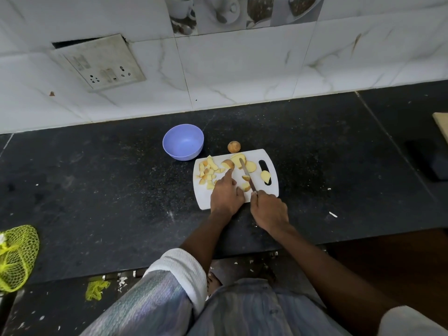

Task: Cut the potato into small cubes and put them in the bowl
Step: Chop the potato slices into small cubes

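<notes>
Whole potato (234, 146) beside bowl (183, 142), apparently apart.

On the bench (315, 146) I count one purple bowl (183, 141), one white cutting board (271, 187), one knife (246, 174), one whole potato (234, 146), one yellow net bag (17, 255), two hands, and small cut pieces too many to count exactly.

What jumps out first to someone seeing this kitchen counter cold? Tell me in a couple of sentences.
The white cutting board in the middle of the black counter, scattered with yellow potato pieces, draws the eye first. On it the right hand grips a knife while the left hand points a finger at a potato chunk. Just behind the board sit an empty purple bowl and a whole potato.
</notes>
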